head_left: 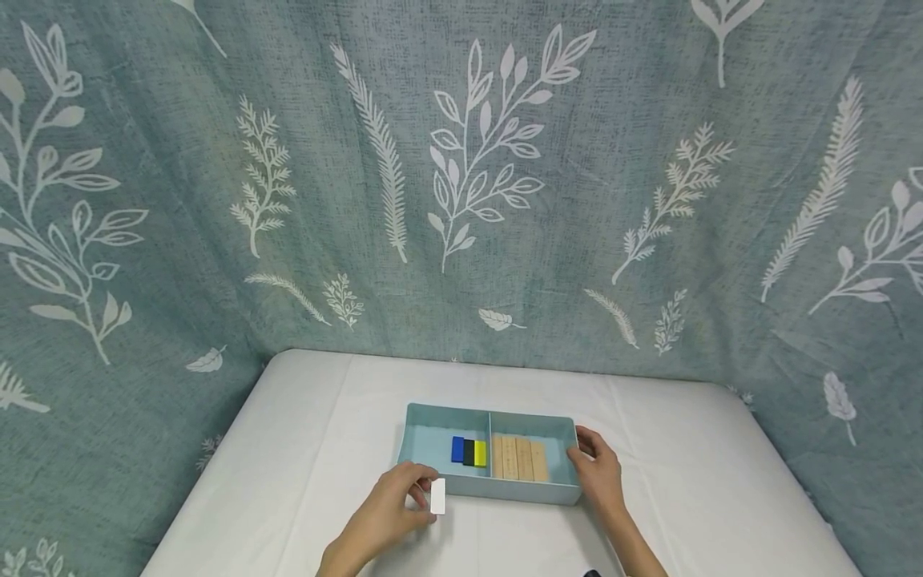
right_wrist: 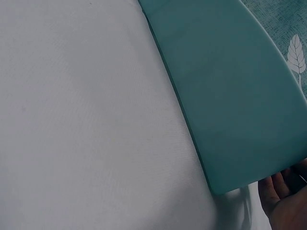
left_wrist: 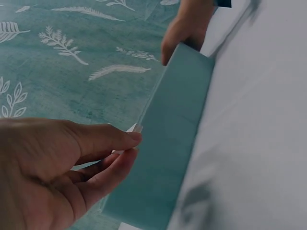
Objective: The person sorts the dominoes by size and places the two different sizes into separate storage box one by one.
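Observation:
My left hand (head_left: 392, 505) pinches a small white rectangular block (head_left: 437, 497) between thumb and fingers, just in front of a pale blue-green two-compartment box (head_left: 505, 487). Seen from the left wrist, the block is mostly hidden by the fingertips, near the box's rim. At the box's right end, my right hand (head_left: 601, 473) holds the end wall; its fingers also show low in the right wrist view. Blue (head_left: 457, 449), black (head_left: 469, 453) and yellow (head_left: 480, 454) blocks lie side by side in the left compartment. Several wooden blocks (head_left: 525, 458) lie in a row in the right compartment.
The box stands on a table with a white cover (head_left: 310, 449). Behind and at both sides hangs a green-grey cloth (head_left: 404, 320) with white leaf prints. A small dark object (head_left: 592, 573) shows at the bottom edge of the head view.

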Demonstrator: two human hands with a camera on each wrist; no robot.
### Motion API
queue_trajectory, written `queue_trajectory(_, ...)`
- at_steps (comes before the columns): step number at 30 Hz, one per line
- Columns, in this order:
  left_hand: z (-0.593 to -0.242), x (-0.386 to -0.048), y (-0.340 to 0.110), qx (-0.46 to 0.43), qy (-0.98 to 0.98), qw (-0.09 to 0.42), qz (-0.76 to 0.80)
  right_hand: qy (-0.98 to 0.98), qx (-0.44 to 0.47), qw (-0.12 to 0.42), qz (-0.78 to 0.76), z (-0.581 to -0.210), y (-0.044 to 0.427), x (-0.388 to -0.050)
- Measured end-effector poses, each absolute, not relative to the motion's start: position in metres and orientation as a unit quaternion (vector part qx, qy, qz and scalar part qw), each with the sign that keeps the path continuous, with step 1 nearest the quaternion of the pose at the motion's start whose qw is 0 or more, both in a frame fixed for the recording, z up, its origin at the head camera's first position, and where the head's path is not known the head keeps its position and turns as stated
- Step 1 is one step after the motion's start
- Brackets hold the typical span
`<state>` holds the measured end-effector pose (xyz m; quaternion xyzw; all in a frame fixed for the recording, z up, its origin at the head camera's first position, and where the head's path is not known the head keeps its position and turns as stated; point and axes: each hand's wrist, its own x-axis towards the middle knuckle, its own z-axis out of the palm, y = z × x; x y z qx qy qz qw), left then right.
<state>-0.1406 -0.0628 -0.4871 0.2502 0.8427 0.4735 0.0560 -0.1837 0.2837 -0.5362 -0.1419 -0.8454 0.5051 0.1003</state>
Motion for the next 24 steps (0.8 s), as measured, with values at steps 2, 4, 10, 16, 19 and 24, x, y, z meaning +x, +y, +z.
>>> queue_trajectory(2, -0.482, -0.146, -0.064, 0.250, 0.847, 0.046, 0.467, -0.845, -0.142, 0.099, 0.505, -0.537, 0.284, -0.183)
queue_trajectory(4, -0.477, -0.152, -0.065, 0.250, 0.850, 0.035, 0.462, -0.845, -0.143, 0.097, 0.506, -0.537, 0.284, -0.183)
queue_trajectory(10, -0.466, -0.175, -0.064, 0.244, 0.853, 0.018, 0.461, -0.844, -0.140, 0.098, 0.508, -0.535, 0.284, -0.184)
queue_trajectory(16, -0.466, -0.200, -0.056, 0.233, 0.851, 0.014, 0.471, -0.844, -0.139, 0.096, 0.509, -0.533, 0.281, -0.185)
queue_trajectory(19, -0.468, -0.211, -0.050, 0.232, 0.853, 0.023, 0.467, -0.844, -0.140, 0.088, 0.511, -0.533, 0.281, -0.184)
queue_trajectory(24, -0.472, -0.229, -0.036, 0.236, 0.860, 0.041, 0.451, -0.844, -0.146, 0.083, 0.510, -0.534, 0.285, -0.183)
